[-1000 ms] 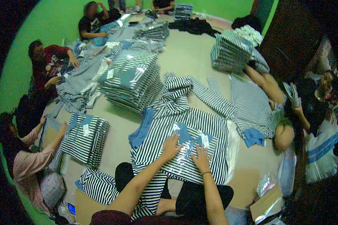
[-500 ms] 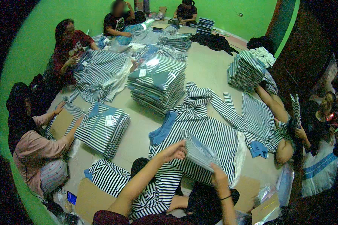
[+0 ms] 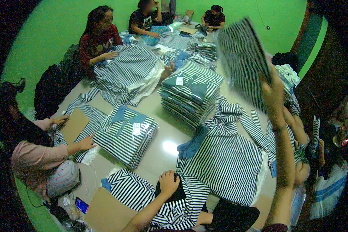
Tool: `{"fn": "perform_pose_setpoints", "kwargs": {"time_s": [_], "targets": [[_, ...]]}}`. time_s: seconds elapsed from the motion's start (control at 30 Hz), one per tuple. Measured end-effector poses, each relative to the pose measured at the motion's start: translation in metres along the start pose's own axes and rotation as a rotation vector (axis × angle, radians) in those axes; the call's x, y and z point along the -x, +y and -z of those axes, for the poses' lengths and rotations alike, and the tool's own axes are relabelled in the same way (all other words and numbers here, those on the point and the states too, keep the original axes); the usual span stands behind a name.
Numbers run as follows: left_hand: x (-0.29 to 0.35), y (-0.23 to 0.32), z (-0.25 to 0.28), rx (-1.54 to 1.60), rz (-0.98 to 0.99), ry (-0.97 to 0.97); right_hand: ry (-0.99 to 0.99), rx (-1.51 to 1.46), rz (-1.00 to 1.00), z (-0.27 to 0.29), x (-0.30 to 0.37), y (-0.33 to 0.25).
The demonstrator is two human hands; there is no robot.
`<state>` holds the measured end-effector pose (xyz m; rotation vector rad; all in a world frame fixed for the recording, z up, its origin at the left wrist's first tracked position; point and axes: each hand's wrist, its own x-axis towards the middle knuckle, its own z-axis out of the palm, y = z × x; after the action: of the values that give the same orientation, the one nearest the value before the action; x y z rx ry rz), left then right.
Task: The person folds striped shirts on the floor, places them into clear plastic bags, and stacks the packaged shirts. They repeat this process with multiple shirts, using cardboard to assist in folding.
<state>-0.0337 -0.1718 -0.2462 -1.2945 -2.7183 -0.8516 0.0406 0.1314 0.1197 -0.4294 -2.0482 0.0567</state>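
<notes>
Right hand (image 3: 273, 89) raised high, fingers closed on the lower corner of a folded striped shirt (image 3: 242, 58), held tilted in the air above the floor. Left hand (image 3: 169, 183) resting open and flat on the knee, on dark cloth, gripping nothing. Just beside it, a spread striped shirt (image 3: 224, 164) flat on the floor. Behind that, a tall stack of folded shirts (image 3: 190, 92). To the left, a lower stack (image 3: 127, 132), touched by another person's hand (image 3: 86, 142).
</notes>
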Motion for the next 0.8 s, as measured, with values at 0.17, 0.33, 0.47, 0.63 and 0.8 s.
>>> {"fn": "perform_pose_setpoints", "kwargs": {"time_s": [0.17, 0.33, 0.47, 0.63, 0.8], "targets": [[-0.007, -0.001, 0.002, -0.032, -0.009, -0.037, 0.032, 0.364, 0.133, -0.152, -0.049, 0.01], [-0.008, 0.002, -0.001, -0.027, 0.011, -0.084, -0.572, 0.466, -0.09, -0.279, 0.016, 0.019], [-0.013, 0.003, 0.0, -0.027, 0.01, -0.076, -0.611, 0.466, -0.085, -0.328, 0.06, 0.027], [-0.013, 0.006, 0.0, -0.024, 0.015, -0.092, -0.613, 0.456, -0.059, -0.339, 0.062, 0.024], [-0.012, 0.007, 0.001, -0.048, 0.002, -0.07, -0.638, 0.425, 0.026, -0.335, 0.075, 0.022]]}}
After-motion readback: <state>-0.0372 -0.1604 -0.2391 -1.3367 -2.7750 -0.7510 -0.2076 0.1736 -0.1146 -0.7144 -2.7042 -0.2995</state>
